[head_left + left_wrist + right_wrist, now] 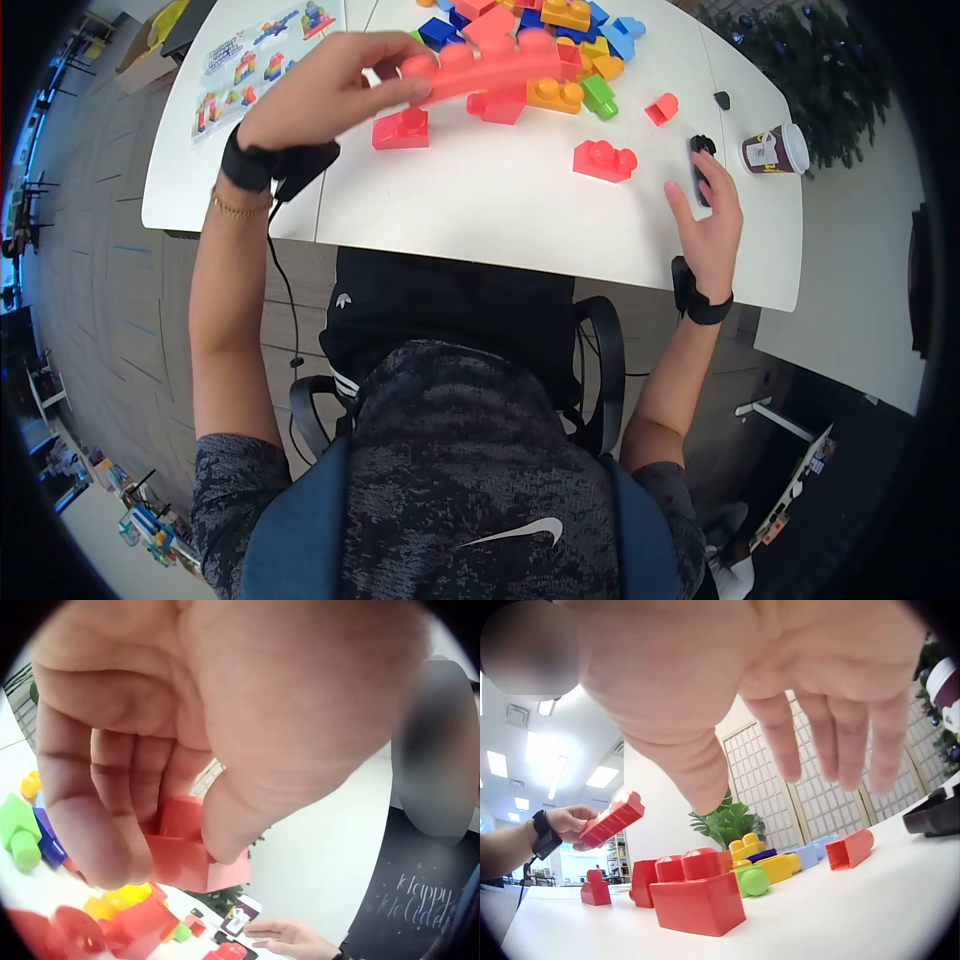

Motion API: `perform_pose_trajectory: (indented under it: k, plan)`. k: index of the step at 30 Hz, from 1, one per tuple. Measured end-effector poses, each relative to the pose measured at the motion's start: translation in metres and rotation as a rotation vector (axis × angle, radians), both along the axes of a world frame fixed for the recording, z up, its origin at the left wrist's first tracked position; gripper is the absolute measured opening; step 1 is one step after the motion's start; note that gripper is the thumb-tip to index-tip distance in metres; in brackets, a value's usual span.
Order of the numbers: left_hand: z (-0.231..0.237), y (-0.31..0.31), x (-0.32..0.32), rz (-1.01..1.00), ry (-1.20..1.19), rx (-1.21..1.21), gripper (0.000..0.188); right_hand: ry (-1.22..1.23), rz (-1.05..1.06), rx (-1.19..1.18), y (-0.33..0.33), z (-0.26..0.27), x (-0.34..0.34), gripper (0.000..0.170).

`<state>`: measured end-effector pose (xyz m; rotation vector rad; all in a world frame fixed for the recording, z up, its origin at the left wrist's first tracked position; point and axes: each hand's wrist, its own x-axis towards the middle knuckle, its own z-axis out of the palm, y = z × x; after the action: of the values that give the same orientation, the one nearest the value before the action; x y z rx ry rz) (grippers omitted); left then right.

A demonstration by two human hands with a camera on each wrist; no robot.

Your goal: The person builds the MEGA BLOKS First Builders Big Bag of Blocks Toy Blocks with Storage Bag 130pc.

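- The long red stud brick (490, 78) is above the white table (450, 205); thumb and fingers of the left hand (325, 88) pinch its end.
- Probably it is light, stiff, a little slippery; best hold is the flat side walls.
- The right hand (713, 220), fingers almost straight, holds nothing above the table.
- The shirt (420, 500) has a Nike swoosh (520, 532); a dark surface (409, 859) seems to say "Happy Holida…".

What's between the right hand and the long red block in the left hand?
In the head view, a smaller red block sits on the tabletop between the right hand and the long red block, with bare tabletop toward the hand.
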<state>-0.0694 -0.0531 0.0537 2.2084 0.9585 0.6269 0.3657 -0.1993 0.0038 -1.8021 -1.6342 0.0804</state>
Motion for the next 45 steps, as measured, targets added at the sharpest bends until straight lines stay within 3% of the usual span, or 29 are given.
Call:
perform_pose_trajectory:
  k: [4, 9, 16, 19, 23, 27, 33, 36, 45]
  plan:
    - [-0.009, -0.03, 0.002, -0.185, 0.053, 0.149, 0.032, -0.006, 0.257, -0.063, 0.01, 0.003, -0.026, 0.057]
    - [-0.034, -0.058, 0.026, -0.15, 0.112, 0.092, 0.027, -0.085, 0.41, -0.067, 0.028, -0.006, -0.049, 0.057]
    - [-0.06, -0.067, 0.044, -0.072, 0.291, 0.262, 0.026, -0.124, 0.308, -0.15, 0.041, -0.009, -0.033, 0.038]
    - [-0.066, -0.064, 0.055, -0.097, 0.338, 0.281, 0.026, -0.247, 0.265, -0.131, 0.045, 0.004, -0.03, 0.036]
    - [-0.068, -0.067, 0.066, -0.092, 0.334, 0.316, 0.027, -0.176, 0.258, 0.006, 0.055, 0.021, -0.059, 0.037]
    - [-0.072, -0.073, 0.077, -0.163, 0.293, 0.326, 0.031, -0.19, 0.495, 0.126, 0.08, 0.022, -0.104, 0.039]
    - [-0.066, -0.083, 0.068, -0.159, 0.27, 0.308, 0.043, -0.25, 0.611, -0.006, 0.101, 0.013, -0.148, 0.037]
    - [-0.05, -0.09, 0.049, -0.083, 0.135, 0.27, 0.043, -0.318, 0.609, -0.116, 0.091, 0.008, -0.138, 0.034]
    - [-0.041, -0.098, 0.004, 0.176, 0.065, 0.311, 0.035, -0.387, 0.447, -0.389, 0.068, 0.038, -0.076, 0.03]
